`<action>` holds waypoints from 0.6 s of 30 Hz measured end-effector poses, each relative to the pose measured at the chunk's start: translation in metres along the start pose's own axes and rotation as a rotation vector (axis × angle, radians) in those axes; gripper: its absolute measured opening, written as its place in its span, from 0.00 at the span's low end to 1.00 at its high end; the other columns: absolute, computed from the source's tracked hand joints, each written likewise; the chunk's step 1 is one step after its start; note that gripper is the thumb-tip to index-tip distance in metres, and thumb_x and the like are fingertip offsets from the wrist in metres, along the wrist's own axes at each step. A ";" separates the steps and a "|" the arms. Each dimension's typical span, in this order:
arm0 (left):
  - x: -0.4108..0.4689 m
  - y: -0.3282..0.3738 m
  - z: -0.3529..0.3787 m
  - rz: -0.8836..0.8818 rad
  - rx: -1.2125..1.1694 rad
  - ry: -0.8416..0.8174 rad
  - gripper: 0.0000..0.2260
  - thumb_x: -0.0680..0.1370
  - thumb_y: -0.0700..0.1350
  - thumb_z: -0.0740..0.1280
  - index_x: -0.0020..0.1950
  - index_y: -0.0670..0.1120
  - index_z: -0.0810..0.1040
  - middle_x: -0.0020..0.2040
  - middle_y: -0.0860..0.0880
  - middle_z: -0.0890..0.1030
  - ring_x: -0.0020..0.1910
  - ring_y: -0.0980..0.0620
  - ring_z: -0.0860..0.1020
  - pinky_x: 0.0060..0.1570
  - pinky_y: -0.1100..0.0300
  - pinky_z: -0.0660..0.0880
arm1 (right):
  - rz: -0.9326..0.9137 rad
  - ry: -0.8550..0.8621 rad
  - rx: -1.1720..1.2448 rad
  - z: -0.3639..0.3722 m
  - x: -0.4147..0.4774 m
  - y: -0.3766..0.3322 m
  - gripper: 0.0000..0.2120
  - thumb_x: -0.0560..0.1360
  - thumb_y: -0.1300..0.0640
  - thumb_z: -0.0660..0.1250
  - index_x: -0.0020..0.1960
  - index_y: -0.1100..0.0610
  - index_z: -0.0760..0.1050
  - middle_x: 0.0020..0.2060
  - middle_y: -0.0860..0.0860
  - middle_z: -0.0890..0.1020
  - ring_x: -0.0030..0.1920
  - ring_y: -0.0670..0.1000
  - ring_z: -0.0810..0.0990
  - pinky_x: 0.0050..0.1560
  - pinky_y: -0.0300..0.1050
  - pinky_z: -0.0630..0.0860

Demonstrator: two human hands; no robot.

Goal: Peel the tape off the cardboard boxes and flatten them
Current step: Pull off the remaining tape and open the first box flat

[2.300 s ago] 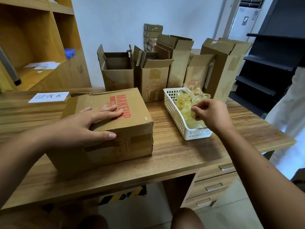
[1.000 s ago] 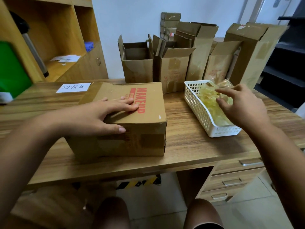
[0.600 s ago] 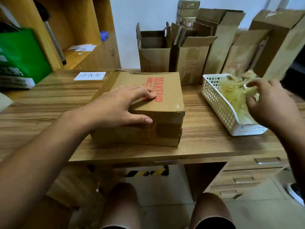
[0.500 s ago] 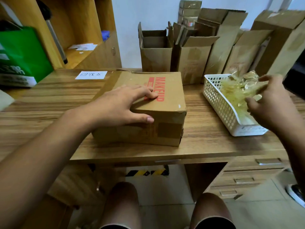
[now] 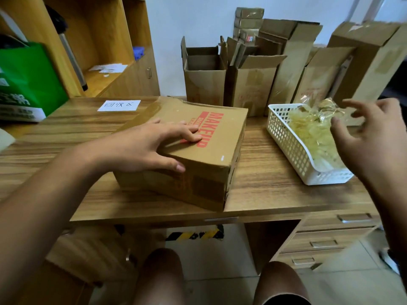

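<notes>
Left grip (image 5: 149, 146): wide, laid flat on top of the cardboard box (image 5: 222, 148). The fingers are straight across the lid, reaching the red "MAKEUP" print, and the thumb is pressed on the near face just under the top edge.

Right grip (image 5: 370, 146): wide, fingers spread and loosely bent, at the right edge of the frame over the near end of the white basket (image 5: 293, 150). Nothing can be seen in it, and its outline is blurred.

Cardboard box: closed, centre of frame, standing on the tabletop (image 5: 264, 179) with one corner turned toward the near edge. A darker patch of brown tape (image 5: 204, 190) lies across the near face.

White basket: perforated plastic, right of the box and apart from it, set at an angle. It holds a heap of crumpled clear-yellowish peeled tape (image 5: 312, 133).

Opened boxes, back of the tabletop, upper centre to upper right:
- a low one with flaps up (image 5: 204, 82)
- a second beside it (image 5: 251, 86)
- a tall narrow one (image 5: 293, 62)
- a large tilted one (image 5: 374, 60)

Smaller cartons (image 5: 248, 20) are stacked against the wall behind.

White paper label (image 5: 119, 105): handwritten characters, flat on the tabletop, upper left of the box.

Green bag (image 5: 28, 80): left edge of frame, before the wooden shelf unit (image 5: 99, 40).

Drawers (image 5: 326, 238): lower right, under the tabletop.

Knees (image 5: 163, 276): bottom of frame, above a tiled floor.
</notes>
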State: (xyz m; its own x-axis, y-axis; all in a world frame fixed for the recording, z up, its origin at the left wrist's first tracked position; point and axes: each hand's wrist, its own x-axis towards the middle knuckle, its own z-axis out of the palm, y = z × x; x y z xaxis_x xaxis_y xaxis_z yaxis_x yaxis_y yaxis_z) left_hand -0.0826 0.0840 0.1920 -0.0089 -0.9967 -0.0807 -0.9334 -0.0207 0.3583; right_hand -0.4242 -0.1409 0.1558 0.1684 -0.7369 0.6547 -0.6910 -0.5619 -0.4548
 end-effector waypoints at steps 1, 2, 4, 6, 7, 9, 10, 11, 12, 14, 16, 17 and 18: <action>-0.002 0.000 -0.002 0.005 -0.009 -0.014 0.29 0.70 0.64 0.70 0.69 0.75 0.64 0.76 0.72 0.57 0.80 0.58 0.50 0.78 0.39 0.47 | -0.051 0.026 0.066 0.002 -0.002 -0.007 0.21 0.77 0.42 0.62 0.67 0.49 0.75 0.53 0.48 0.72 0.51 0.53 0.78 0.54 0.55 0.78; -0.004 0.000 -0.005 0.005 -0.016 -0.024 0.28 0.71 0.62 0.71 0.67 0.75 0.65 0.76 0.71 0.57 0.80 0.58 0.49 0.78 0.39 0.47 | -0.098 0.013 0.131 0.005 -0.004 -0.014 0.18 0.77 0.45 0.61 0.65 0.48 0.76 0.52 0.46 0.73 0.50 0.50 0.78 0.53 0.52 0.78; -0.005 0.000 -0.009 0.005 -0.023 -0.031 0.27 0.72 0.56 0.72 0.66 0.76 0.66 0.76 0.70 0.59 0.80 0.60 0.49 0.78 0.42 0.48 | -0.175 -0.098 0.252 0.018 -0.008 -0.032 0.16 0.78 0.49 0.63 0.65 0.48 0.77 0.54 0.44 0.75 0.53 0.46 0.78 0.54 0.47 0.78; -0.006 -0.001 -0.014 0.016 -0.015 -0.038 0.29 0.72 0.50 0.74 0.65 0.75 0.67 0.75 0.72 0.61 0.78 0.66 0.51 0.78 0.48 0.51 | -0.192 -0.257 0.361 0.038 -0.014 -0.047 0.17 0.81 0.55 0.65 0.69 0.49 0.75 0.60 0.44 0.76 0.61 0.43 0.76 0.61 0.41 0.74; -0.009 -0.002 -0.015 0.023 -0.008 -0.042 0.30 0.72 0.48 0.74 0.65 0.75 0.68 0.74 0.73 0.62 0.76 0.69 0.52 0.77 0.52 0.52 | -0.171 -0.340 0.416 0.049 -0.017 -0.055 0.19 0.81 0.57 0.65 0.72 0.49 0.73 0.64 0.43 0.76 0.64 0.42 0.74 0.65 0.39 0.72; -0.016 -0.006 -0.019 0.032 0.012 -0.037 0.32 0.73 0.44 0.75 0.66 0.74 0.68 0.73 0.74 0.62 0.75 0.73 0.53 0.73 0.57 0.54 | -0.082 -0.492 0.528 0.068 -0.022 -0.066 0.23 0.83 0.58 0.64 0.76 0.50 0.68 0.70 0.45 0.73 0.70 0.43 0.71 0.70 0.41 0.69; -0.013 -0.006 -0.019 0.025 0.036 -0.026 0.33 0.73 0.42 0.75 0.67 0.73 0.68 0.73 0.75 0.62 0.74 0.74 0.53 0.71 0.60 0.54 | -0.015 -0.555 0.596 0.076 -0.023 -0.070 0.24 0.83 0.58 0.64 0.78 0.50 0.65 0.72 0.47 0.72 0.72 0.45 0.70 0.73 0.44 0.68; -0.008 -0.009 -0.018 -0.003 0.050 -0.008 0.33 0.74 0.41 0.74 0.69 0.72 0.68 0.73 0.74 0.63 0.74 0.74 0.54 0.70 0.62 0.55 | 0.058 -0.602 0.668 0.082 -0.024 -0.072 0.25 0.83 0.58 0.63 0.79 0.49 0.64 0.73 0.48 0.72 0.73 0.46 0.69 0.74 0.45 0.68; -0.011 -0.013 -0.015 -0.029 0.021 -0.034 0.33 0.76 0.40 0.73 0.72 0.69 0.68 0.74 0.72 0.63 0.75 0.71 0.55 0.70 0.62 0.56 | 0.124 -0.631 0.727 0.086 -0.024 -0.073 0.26 0.83 0.58 0.63 0.79 0.48 0.63 0.73 0.49 0.72 0.73 0.46 0.70 0.74 0.46 0.68; -0.024 -0.029 -0.008 -0.002 -0.037 -0.108 0.27 0.81 0.40 0.66 0.77 0.60 0.66 0.78 0.60 0.64 0.78 0.59 0.59 0.75 0.56 0.59 | 0.192 -0.650 0.783 0.090 -0.024 -0.071 0.25 0.83 0.57 0.63 0.78 0.47 0.65 0.70 0.47 0.75 0.69 0.44 0.73 0.71 0.45 0.70; -0.022 -0.027 -0.010 -0.040 0.069 -0.059 0.28 0.82 0.35 0.61 0.75 0.63 0.68 0.76 0.60 0.68 0.76 0.59 0.63 0.74 0.55 0.62 | 0.185 -0.661 0.797 0.090 -0.027 -0.066 0.21 0.82 0.57 0.64 0.74 0.47 0.70 0.65 0.44 0.80 0.64 0.41 0.77 0.66 0.43 0.73; -0.016 -0.019 -0.015 -0.074 0.081 0.036 0.32 0.80 0.32 0.60 0.71 0.67 0.71 0.73 0.66 0.69 0.74 0.64 0.63 0.72 0.59 0.62 | 0.178 -0.668 0.802 0.089 -0.031 -0.065 0.20 0.82 0.58 0.64 0.72 0.46 0.72 0.62 0.42 0.81 0.62 0.40 0.78 0.63 0.42 0.74; -0.017 -0.009 -0.019 -0.102 0.059 0.092 0.32 0.80 0.32 0.60 0.68 0.71 0.72 0.71 0.70 0.69 0.72 0.67 0.64 0.69 0.62 0.63 | 0.177 -0.668 0.808 0.087 -0.035 -0.064 0.19 0.82 0.58 0.64 0.70 0.44 0.73 0.61 0.41 0.82 0.61 0.39 0.79 0.62 0.42 0.75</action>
State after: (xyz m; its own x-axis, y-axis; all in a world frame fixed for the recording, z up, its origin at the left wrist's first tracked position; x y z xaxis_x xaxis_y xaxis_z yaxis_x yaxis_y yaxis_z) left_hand -0.0675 0.0991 0.2083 0.1179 -0.9927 -0.0271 -0.9472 -0.1206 0.2970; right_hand -0.3246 -0.1116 0.1096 0.6325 -0.7515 0.1877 -0.1123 -0.3287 -0.9378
